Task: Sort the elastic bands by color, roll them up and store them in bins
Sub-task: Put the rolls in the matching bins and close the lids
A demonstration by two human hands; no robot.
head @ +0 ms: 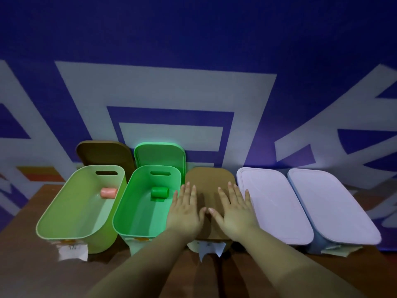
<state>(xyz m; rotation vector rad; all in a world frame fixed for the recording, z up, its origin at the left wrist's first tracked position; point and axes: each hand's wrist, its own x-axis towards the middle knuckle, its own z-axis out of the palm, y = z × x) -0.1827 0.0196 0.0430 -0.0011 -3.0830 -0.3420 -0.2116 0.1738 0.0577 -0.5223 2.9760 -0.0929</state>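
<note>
Both hands are lying flat on the brown lid (pixel 209 181) of the middle bin, the left hand (pixel 185 214) and right hand (pixel 233 214) side by side with fingers straight and spread wide, thumbs nearly meeting, holding nothing. This is looking like the step of closing or opening that bin; which one cannot be told. Just left of the left fingers the bright green bin (pixel 129 211) is standing open with a rolled green band (pixel 159 192) lying near its far wall, and beyond it the pale green bin (pixel 71 211) is holding a rolled pink band (pixel 108 193) in the same spot. Just right of the right fingers two white-lidded bins (pixel 272 203) (pixel 330 203) are sitting closed. Behind the open bins, their lids, a brown one (pixel 103 152) and a green one (pixel 160 154), are leaning against the wall. The bins are standing nearly touching, so the next move probably calls for lifting straight up. Open surface (pixel 28 265) is lying nearer the body than the fingers.
</note>
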